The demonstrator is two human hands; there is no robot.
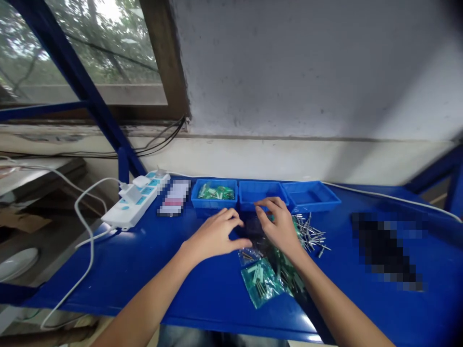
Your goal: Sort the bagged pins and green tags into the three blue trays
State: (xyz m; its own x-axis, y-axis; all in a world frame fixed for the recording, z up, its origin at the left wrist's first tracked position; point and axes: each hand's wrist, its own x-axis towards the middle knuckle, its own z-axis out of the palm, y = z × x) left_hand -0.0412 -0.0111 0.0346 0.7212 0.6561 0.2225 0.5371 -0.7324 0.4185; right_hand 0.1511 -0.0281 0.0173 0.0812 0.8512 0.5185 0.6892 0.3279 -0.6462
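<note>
A power strip (135, 202) is lying on the bench (202, 289); a blue bin (215, 203) is holding green packets (216, 192). The left hand (217, 233) is curving half open, gripping nothing visible. A green bag (261, 282) is lying nearer. The right hand (280, 226) is curling, its grip unclear, beside scattered metal rods (311, 234).

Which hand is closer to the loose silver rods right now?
Your right hand. It is just left of the loose silver rods, while your left hand is farther left, with the right hand between it and them.
</note>
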